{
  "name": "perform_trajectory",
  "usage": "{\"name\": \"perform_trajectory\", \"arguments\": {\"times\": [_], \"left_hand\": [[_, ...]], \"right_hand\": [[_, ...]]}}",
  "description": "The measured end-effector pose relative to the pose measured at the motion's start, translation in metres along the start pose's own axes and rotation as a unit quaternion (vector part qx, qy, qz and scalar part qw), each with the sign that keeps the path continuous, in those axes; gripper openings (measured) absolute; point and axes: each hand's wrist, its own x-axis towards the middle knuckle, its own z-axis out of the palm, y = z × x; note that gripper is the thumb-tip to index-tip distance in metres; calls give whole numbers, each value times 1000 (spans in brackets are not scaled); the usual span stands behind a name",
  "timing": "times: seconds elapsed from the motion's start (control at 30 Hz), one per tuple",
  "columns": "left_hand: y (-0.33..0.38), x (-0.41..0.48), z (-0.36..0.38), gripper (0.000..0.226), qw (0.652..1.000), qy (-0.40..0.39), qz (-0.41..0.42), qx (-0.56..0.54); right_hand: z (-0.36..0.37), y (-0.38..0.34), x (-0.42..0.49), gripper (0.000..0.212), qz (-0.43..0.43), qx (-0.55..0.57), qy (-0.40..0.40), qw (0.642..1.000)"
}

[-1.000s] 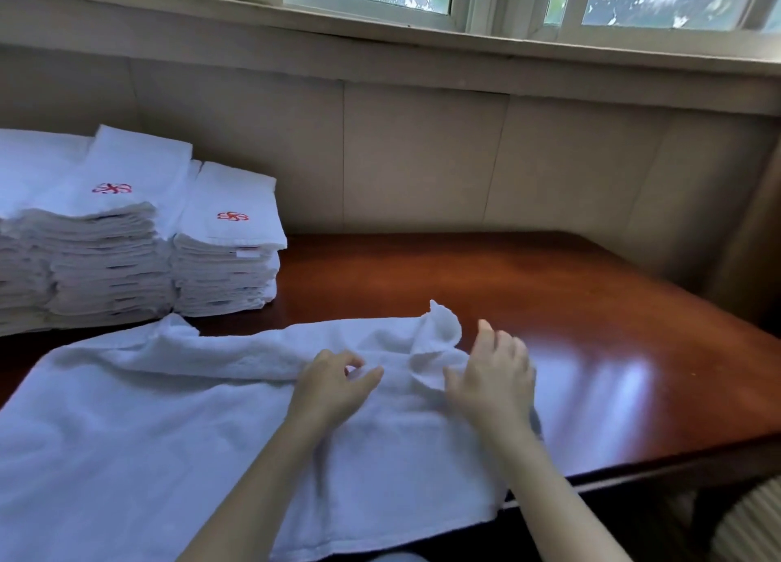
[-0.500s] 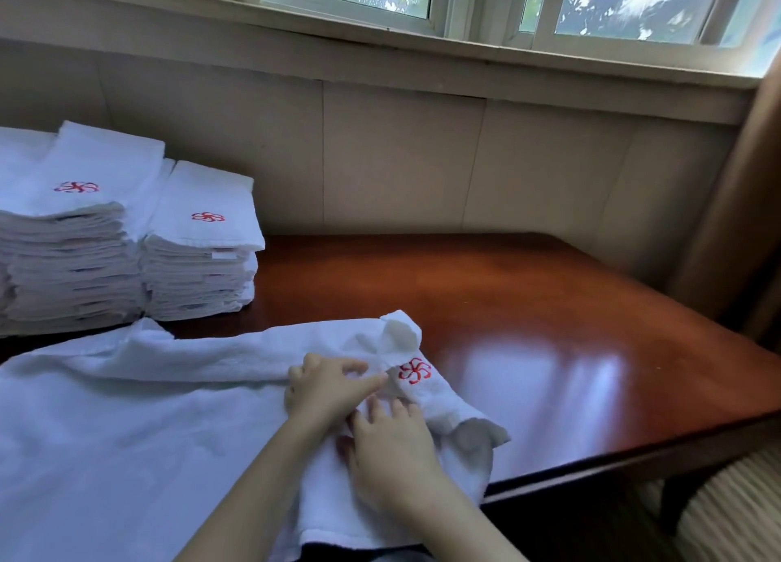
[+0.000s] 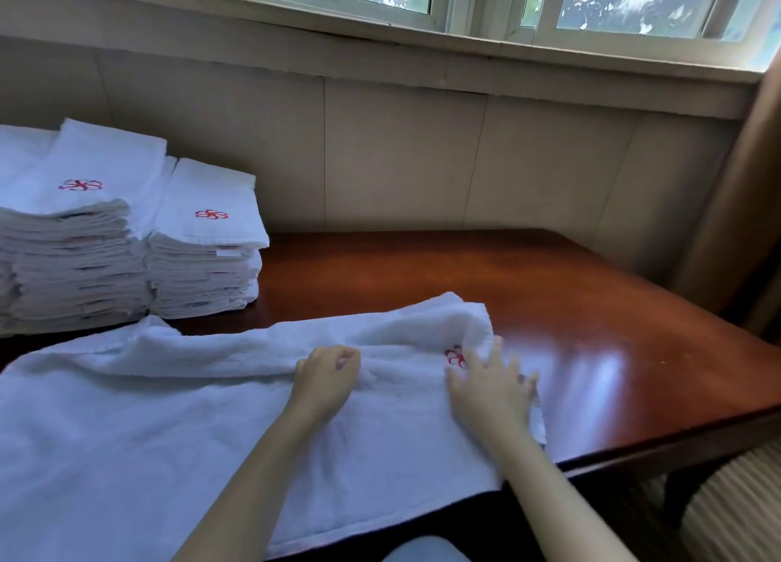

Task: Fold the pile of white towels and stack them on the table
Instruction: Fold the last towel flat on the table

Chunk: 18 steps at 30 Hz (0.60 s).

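A large white towel [image 3: 177,426] lies spread across the near side of the dark wooden table [image 3: 591,333], its far edge rumpled and rolled over. A red flower emblem [image 3: 455,355] shows near its right end. My left hand [image 3: 327,377] rests on the towel's middle with fingers curled, pinching the cloth near the rolled edge. My right hand [image 3: 492,386] lies flat with fingers spread on the towel's right end, just beside the emblem. Stacks of folded white towels [image 3: 203,240] with red emblems stand at the back left.
A taller folded stack [image 3: 72,240] sits left of the shorter one, against the beige wall panel. A window runs above. A curtain [image 3: 735,206] hangs at the right. A striped chair seat [image 3: 735,515] shows below the table's right corner.
My right hand has slid right from beside the left hand to the towel's right end, flattening it. The upturned corner now lies lower and the emblem is partly covered.
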Motion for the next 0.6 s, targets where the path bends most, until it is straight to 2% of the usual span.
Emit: {"name": "perform_trajectory", "arguments": {"times": [0.03, 0.1, 0.23, 0.33, 0.37, 0.43, 0.5, 0.53, 0.6], "left_hand": [[-5, -2, -1, 27, 1000, -7, 19, 22], [-12, -5, -4, 36, 997, -18, 44, 63], [-17, -5, -25, 39, 989, 22, 43, 140], [-32, -10, -47, 41, 970, 35, -54, 233], [-39, -12, -59, 40, 956, 29, -108, 271], [-48, -12, -85, 35, 931, -13, -195, 309], [-51, -8, -109, 31, 914, -75, -216, 335], [-53, -8, -118, 29, 907, -97, -219, 346], [-56, -13, -130, 37, 920, -124, -230, 293]], "right_hand": [[-5, 11, 10, 44, 60, 15, -32, 998], [-13, 26, 27, 38, 106, 42, -71, 991], [-24, 34, 48, 16, 94, 145, -15, 985], [-33, 43, 61, 23, 151, 190, 9, 970], [-33, 45, 63, 25, 173, 159, 15, 972], [-33, 43, 65, 31, 184, 14, 38, 982], [-27, 25, 68, 30, 112, -120, 86, 983], [-22, 10, 70, 29, 49, -133, 112, 984], [-6, -30, 71, 29, -102, -76, 85, 988]]}}
